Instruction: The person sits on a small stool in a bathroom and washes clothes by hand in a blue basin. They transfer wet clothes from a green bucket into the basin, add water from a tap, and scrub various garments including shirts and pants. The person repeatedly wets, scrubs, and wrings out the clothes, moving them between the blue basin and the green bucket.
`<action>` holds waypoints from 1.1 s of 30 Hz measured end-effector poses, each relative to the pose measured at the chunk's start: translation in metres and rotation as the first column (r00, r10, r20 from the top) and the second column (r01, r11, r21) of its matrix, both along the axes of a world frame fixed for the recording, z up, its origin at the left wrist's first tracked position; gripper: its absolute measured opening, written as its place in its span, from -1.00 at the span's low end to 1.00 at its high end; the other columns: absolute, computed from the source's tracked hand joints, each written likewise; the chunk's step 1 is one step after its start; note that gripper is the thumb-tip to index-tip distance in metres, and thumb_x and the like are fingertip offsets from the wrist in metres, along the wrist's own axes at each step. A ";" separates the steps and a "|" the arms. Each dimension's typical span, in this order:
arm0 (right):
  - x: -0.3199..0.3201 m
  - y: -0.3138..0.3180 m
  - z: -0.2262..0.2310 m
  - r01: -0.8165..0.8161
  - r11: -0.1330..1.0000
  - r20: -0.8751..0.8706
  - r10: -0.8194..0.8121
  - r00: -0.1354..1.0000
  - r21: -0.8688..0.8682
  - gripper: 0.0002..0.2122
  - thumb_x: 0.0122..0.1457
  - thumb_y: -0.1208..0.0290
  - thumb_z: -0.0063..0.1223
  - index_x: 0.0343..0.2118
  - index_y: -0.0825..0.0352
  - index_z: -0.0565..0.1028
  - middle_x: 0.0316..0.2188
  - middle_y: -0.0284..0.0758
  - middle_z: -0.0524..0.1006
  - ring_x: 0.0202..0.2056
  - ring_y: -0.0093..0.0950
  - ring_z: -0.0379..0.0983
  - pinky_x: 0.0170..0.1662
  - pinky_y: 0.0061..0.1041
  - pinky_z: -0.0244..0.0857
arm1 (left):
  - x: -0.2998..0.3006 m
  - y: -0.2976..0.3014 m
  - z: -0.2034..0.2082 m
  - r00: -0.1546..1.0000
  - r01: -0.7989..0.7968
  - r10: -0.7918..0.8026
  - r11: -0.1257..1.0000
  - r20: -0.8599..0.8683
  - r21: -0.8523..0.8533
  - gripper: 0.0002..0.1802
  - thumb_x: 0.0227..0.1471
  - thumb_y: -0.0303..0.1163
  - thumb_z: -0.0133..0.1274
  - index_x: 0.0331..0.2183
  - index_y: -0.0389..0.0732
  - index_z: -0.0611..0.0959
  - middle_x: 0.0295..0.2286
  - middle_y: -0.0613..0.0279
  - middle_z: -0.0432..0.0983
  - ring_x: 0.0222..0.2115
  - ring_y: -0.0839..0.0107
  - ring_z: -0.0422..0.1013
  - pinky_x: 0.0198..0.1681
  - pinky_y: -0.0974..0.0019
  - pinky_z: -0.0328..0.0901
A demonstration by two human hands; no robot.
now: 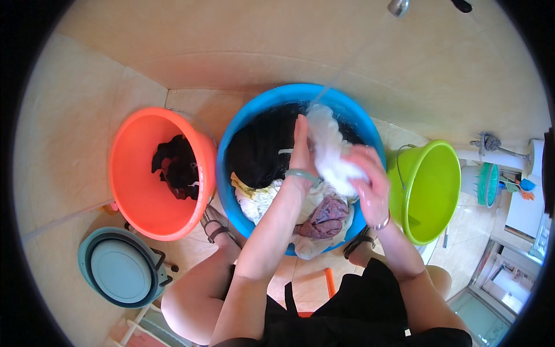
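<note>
From where I stand, the person's right hand [372, 180], blurred, has thumb and fingers closed on the near end of a wet white cloth [328, 144], lifted over the blue basin [292, 91] towards its right side. The left hand [300, 147] is held flat, fingers straight and together, its palm turned to the cloth's left side; whether it presses there I can't tell. A pale green bangle [302, 176] circles the left wrist, a thin bracelet [381, 223] the right. A thin stream of water [327, 89] falls from a metal spout [398, 7] on the far wall, meeting the cloth near its top. Below, black laundry [257, 150] fills the basin's far left part, with pale laundry [254, 202] and a mottled purple cloth [325, 218] bunched towards the near edge. The basin sits on the tiled floor [462, 231], between the person's sandalled feet. Just beside its left edge stands an orange bucket [130, 196] with dark clothing [178, 168] inside; beside its right edge, a lime-green bucket [442, 194]. Nearer, on the left, is a grey-blue basin [121, 269].
</note>
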State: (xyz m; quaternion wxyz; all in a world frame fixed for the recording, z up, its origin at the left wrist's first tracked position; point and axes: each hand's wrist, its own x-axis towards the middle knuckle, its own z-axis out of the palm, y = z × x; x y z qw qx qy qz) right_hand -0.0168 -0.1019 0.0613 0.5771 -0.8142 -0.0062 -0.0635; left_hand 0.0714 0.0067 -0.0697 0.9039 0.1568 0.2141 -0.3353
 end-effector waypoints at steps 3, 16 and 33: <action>-0.030 0.007 0.008 -0.250 0.939 0.160 0.292 0.943 -0.235 -0.68 -0.12 0.55 0.00 -0.23 0.24 0.59 -0.16 -0.22 0.39 -0.19 -0.28 0.31 -0.09 -0.37 0.20 | 0.000 -0.002 0.017 0.984 0.175 -0.176 0.982 -0.013 -0.070 -0.48 0.03 0.23 -0.03 -0.16 0.04 0.46 -0.47 0.30 0.45 -0.50 0.36 0.41 -0.39 0.27 0.39; 0.022 0.065 -0.047 0.230 0.939 0.358 -0.130 0.925 -0.255 -0.89 -0.17 0.46 0.20 -0.59 0.26 0.46 -0.56 -0.32 0.39 -0.51 -0.29 0.37 -0.51 -0.34 0.22 | -0.017 -0.004 -0.017 0.994 0.107 -0.103 0.886 0.034 -0.451 -0.57 0.06 0.14 -0.01 -0.44 -0.03 0.39 -0.47 0.38 0.33 -0.45 0.53 0.31 -0.48 0.38 0.23; 0.076 -0.028 -0.176 0.118 0.620 -0.028 -0.221 0.975 -0.776 -0.53 0.10 0.10 0.03 0.09 0.05 0.32 -0.09 -0.26 0.43 -0.12 -0.16 0.39 -0.14 -0.19 0.32 | 0.000 0.033 -0.056 0.955 -0.271 0.157 0.807 0.252 0.524 -0.52 0.09 -0.41 0.05 0.06 -0.18 0.40 -0.13 0.19 0.47 -0.07 0.33 0.37 0.05 0.33 0.22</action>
